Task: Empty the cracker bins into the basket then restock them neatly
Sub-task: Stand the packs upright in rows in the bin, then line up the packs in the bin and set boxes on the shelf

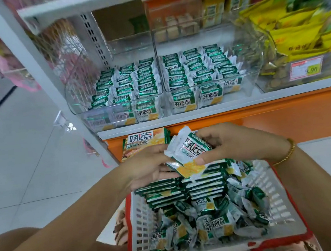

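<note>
Two clear plastic cracker bins stand side by side on the shelf, the left bin (76, 106) and the right bin (246, 84), both filled with neat rows of green-and-white cracker packets (187, 72). Below me a white basket with a red rim (287, 200) holds stacked and loose packets (209, 223). Above the basket my right hand (242, 141) pinches a small bunch of cracker packets (190, 153). My left hand (146, 168) holds the same bunch from the left, fingers under it.
A larger cracker pack (144, 142) stands behind the basket against the orange shelf base (282, 121). Yellow snack bags (297, 31) and a price tag (305, 67) fill the bin to the right. Empty clear bins (131, 41) sit behind. White floor tiles (21, 161) lie to the left.
</note>
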`<state>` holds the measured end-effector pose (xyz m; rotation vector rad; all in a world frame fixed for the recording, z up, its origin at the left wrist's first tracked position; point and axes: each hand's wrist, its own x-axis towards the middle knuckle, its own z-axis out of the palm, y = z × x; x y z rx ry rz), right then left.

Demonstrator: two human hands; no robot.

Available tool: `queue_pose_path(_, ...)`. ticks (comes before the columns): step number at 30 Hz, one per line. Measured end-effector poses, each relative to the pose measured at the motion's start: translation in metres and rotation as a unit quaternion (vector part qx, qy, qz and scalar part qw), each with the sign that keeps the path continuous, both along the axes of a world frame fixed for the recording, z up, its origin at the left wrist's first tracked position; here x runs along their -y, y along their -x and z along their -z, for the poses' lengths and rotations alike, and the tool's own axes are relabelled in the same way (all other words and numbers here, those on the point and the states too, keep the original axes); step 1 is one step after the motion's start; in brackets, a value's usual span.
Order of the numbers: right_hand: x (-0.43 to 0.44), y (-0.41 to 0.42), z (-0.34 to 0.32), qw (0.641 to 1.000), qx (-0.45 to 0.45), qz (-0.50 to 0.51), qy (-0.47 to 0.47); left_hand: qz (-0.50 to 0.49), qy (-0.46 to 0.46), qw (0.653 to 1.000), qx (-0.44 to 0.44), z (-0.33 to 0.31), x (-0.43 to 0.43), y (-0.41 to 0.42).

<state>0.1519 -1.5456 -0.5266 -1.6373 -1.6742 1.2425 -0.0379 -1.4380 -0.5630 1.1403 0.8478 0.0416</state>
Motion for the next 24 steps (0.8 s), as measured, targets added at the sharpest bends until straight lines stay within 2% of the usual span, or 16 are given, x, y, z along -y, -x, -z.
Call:
queue_pose_path(6, 0.001, -0.01, -0.007, 0.994, -0.006, 0.077, -0.075, -0.014, 0.009, 0.999, 0.035, -0.034, -0.01, -0.018)
queue_pose_path(12, 0.001, -0.024, -0.01, 0.986, -0.01, 0.131, -0.101, -0.015, -0.008, 0.998, 0.055, -0.044, -0.013, -0.044)
queue_pose_path(17, -0.002, -0.04, -0.015, 0.972, -0.023, 0.202, -0.115, -0.066, -0.009, 0.994, 0.085, -0.05, -0.017, -0.059)
queue_pose_path(21, -0.011, -0.05, -0.025, 0.976, -0.025, 0.189, -0.108, -0.074, -0.015, 0.988, 0.131, -0.063, -0.024, -0.07)
queue_pose_path(24, -0.022, -0.059, -0.042, 0.981, 0.03, 0.164, -0.098, -0.093, -0.015, 0.982, 0.166, -0.073, -0.031, -0.079)
